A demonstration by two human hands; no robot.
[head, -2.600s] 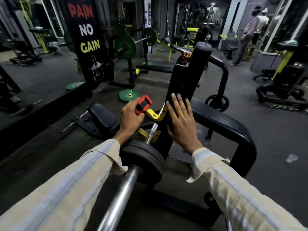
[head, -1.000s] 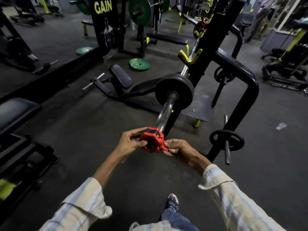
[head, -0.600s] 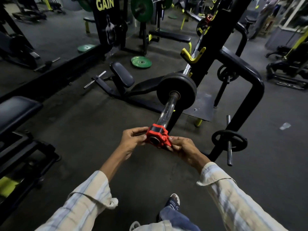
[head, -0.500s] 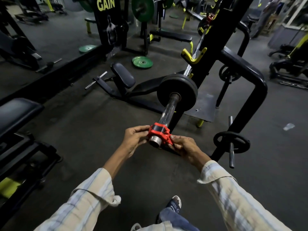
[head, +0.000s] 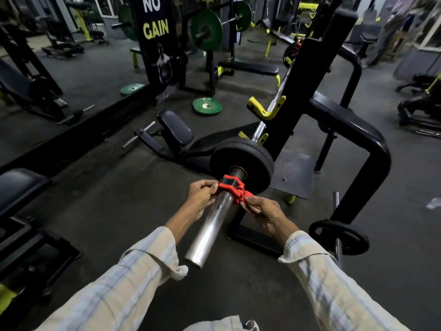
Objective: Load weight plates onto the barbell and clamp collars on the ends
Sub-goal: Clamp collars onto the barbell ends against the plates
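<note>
The barbell's chrome sleeve (head: 210,225) points toward me from the black rack (head: 307,87), resting in a yellow hook (head: 265,111). A black weight plate (head: 253,156) sits on the sleeve near the rack. A red collar (head: 232,188) rings the sleeve a short way in front of that plate. My left hand (head: 199,198) pinches the collar's left side and my right hand (head: 265,211) grips its lever side on the right.
A small black plate (head: 338,237) hangs on a storage peg at the rack's right foot. Green plates (head: 207,106) lie on the floor beyond a low black bench pad (head: 175,127). Another bench (head: 16,185) stands at my left. A loaded barbell with green plates (head: 206,29) is farther back.
The collar has slid from the sleeve's tip up the sleeve to just in front of the black plate, both hands moving with it. Much bare sleeve now shows behind my hands.
</note>
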